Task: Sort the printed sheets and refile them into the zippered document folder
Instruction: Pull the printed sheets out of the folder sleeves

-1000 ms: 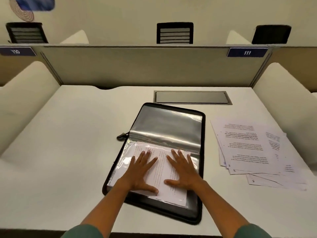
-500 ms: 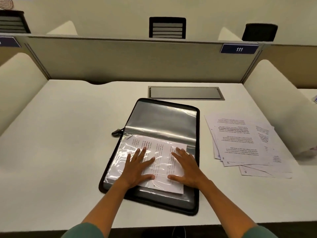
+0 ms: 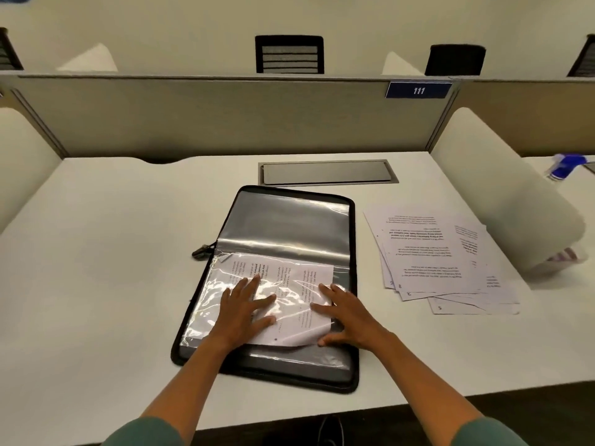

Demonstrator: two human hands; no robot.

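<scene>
Printed sheet (image 3: 283,297) lay inside the folder's plastic sleeve (image 3: 206,304), both hands (image 3: 246,309) (image 3: 346,312) spread flat, pressing it. Its curled near corner could crease if pushed deeper.

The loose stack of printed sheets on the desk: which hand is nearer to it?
Right. The right hand rests on the folder's right edge, the side facing the loose stack of printed sheets. The left hand lies flat on the sleeved sheet, farther left.
</scene>
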